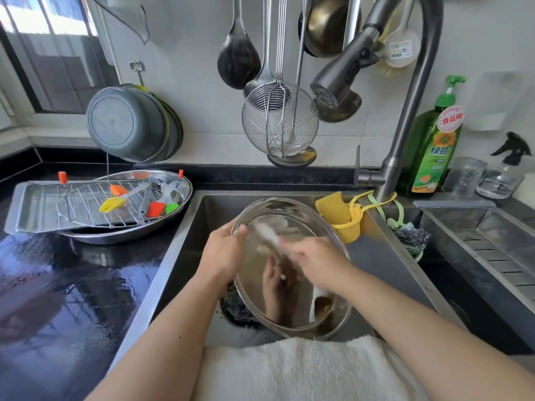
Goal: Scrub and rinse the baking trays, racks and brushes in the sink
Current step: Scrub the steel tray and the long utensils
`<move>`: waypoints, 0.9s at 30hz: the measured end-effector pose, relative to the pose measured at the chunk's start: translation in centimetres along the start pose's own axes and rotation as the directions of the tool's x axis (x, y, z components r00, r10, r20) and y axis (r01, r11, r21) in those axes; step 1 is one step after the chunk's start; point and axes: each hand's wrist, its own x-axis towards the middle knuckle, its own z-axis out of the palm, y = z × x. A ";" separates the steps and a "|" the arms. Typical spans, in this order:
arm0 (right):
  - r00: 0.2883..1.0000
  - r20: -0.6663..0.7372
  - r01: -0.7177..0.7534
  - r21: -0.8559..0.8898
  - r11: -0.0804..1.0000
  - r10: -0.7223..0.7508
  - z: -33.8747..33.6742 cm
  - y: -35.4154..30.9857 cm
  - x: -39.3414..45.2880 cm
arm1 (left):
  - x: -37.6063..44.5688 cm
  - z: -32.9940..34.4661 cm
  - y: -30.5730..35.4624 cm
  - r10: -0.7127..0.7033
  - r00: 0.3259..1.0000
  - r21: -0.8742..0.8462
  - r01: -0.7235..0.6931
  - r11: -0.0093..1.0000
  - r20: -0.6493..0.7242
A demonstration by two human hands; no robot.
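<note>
An oval steel tray (pixel 307 311) is tilted upright in the sink (pixel 185 244). My left hand (pixel 224 253) grips its left rim. My right hand (pixel 311 259) holds a whitish cloth (pixel 270 237), blurred, against the tray's inner face. On the counter to the left lie a rectangular baking tray (pixel 31 209), a round wire rack (pixel 84 204), another oval steel tray (pixel 173 224) and several silicone brushes (pixel 115 202) in yellow, orange and green.
The faucet head (pixel 333 85) hangs over the sink with no water visible. A yellow sponge holder (pixel 344 218), steel scourer (pixel 412 234) and green detergent bottle (pixel 431 146) stand at the right. A white towel (pixel 304 369) drapes the front edge. The black counter (pixel 58 285) is wet.
</note>
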 end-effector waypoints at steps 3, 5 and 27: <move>1.000 -0.005 -0.014 -0.089 0.996 0.014 -0.6 0.3 0.0 | -0.3 0.2 0.0 -0.001 1.000 0.018 0.000 1.000 0.023; 0.976 0.145 0.174 -0.062 0.983 -0.164 0.2 -1.8 -1.8 | -0.1 0.1 0.1 0.030 0.999 0.058 -0.032 0.998 0.034; 0.841 0.537 0.196 -0.184 0.963 -0.068 -1.2 -0.2 -2.7 | 0.8 -1.2 0.3 0.016 0.995 0.052 -0.011 0.999 -0.101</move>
